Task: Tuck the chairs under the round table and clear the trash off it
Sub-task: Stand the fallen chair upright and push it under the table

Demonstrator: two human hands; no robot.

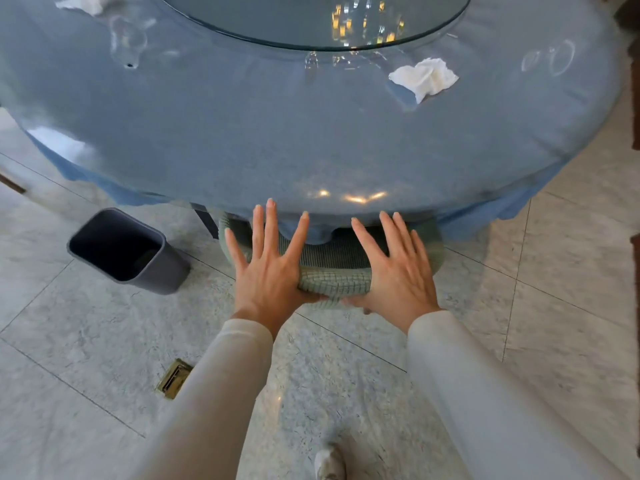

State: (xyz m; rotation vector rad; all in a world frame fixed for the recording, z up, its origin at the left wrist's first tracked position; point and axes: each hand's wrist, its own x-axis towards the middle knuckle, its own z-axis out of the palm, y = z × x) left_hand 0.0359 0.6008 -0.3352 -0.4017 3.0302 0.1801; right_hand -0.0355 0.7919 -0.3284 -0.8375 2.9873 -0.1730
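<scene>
Green checked chair (334, 284) sits mostly under the round table (242, 150), only its padded back poking out at the near edge. Left hand (268, 268) and right hand (394, 271) press that back, fingers straight and fanned wide, gripping nothing

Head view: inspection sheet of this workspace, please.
Surface: round table, blue cloth under a clear cover, glass turntable in the middle.
Job's things: green chair partly under the table edge; near tissue and far tissue, crumpled, on the table.
Clutter: nothing seen.
Hands: left hand and right hand press the chair back, fingers straight.
Cables: nothing seen.
Surroundings: tiled floor; grey bin left of the chair; brass floor plate.
</scene>
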